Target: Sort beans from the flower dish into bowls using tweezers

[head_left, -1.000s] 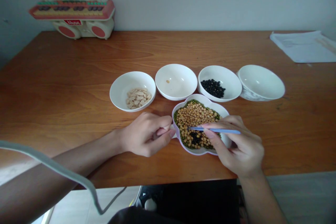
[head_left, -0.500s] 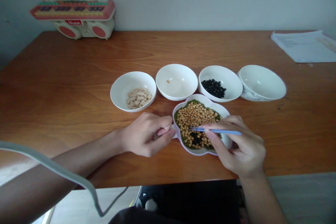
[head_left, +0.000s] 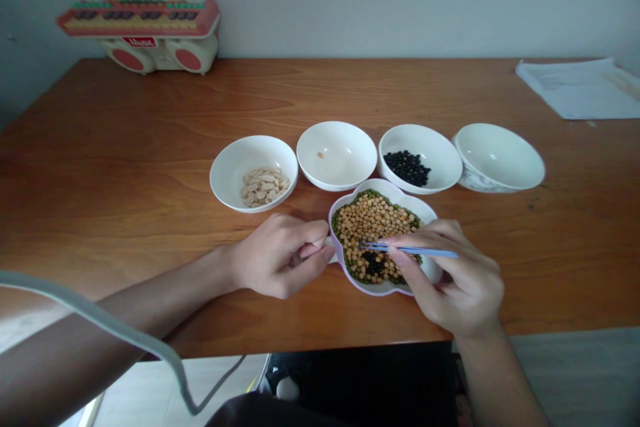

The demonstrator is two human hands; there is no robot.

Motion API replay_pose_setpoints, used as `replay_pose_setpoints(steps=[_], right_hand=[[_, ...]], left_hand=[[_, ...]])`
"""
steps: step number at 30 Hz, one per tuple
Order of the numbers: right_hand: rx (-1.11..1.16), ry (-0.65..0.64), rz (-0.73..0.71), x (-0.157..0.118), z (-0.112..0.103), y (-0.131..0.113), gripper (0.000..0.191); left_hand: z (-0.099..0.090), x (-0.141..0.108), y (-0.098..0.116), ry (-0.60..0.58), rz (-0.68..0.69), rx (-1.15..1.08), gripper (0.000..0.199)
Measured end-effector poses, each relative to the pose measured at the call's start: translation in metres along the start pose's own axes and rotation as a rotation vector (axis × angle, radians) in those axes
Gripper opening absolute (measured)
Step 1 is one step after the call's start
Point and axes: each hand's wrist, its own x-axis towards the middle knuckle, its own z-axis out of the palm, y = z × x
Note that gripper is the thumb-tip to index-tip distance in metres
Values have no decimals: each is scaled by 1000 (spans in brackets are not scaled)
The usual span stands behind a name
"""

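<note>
My left hand point(head_left: 285, 257) is closed around the short handle of a flower-shaped dish point(head_left: 340, 259) with a pale purple rim. Yellow beans point(head_left: 373, 213) fill most of this dish, with green ones along its edge and a small cluster of black beans point(head_left: 374, 263) near the front. Blue tweezers point(head_left: 425, 251) are pinched in my right hand point(head_left: 455, 277) over the dish. Their tips touch down among the yellow beans, left of the black cluster; whether they grip a bean I cannot tell. My right hand covers the dish's right side.
Behind the dish stand a bowl point(head_left: 225, 177) of flat pale seeds, a bowl point(head_left: 345, 140) with one small seed, a bowl point(head_left: 443, 160) of black beans and a patterned bowl point(head_left: 505, 153). A toy keyboard point(head_left: 140, 20), papers point(head_left: 580, 87) and a grey cable point(head_left: 125, 330) are around.
Almost nothing differs. My right hand and the tweezers have shifted very slightly left; my left hand stays on the handle.
</note>
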Motion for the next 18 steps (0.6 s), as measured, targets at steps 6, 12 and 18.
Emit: replay_pose_setpoints(steps=[6, 12, 18], right_hand=[[6, 7, 5, 0, 0, 0, 35], [-1, 4, -2, -1, 0, 1, 37], [15, 8, 3, -1, 0, 1, 38]], left_hand=[[0, 0, 0, 2, -6, 14, 33], [1, 0, 1, 12, -4, 19, 34], [0, 0, 0, 3, -3, -7, 34]])
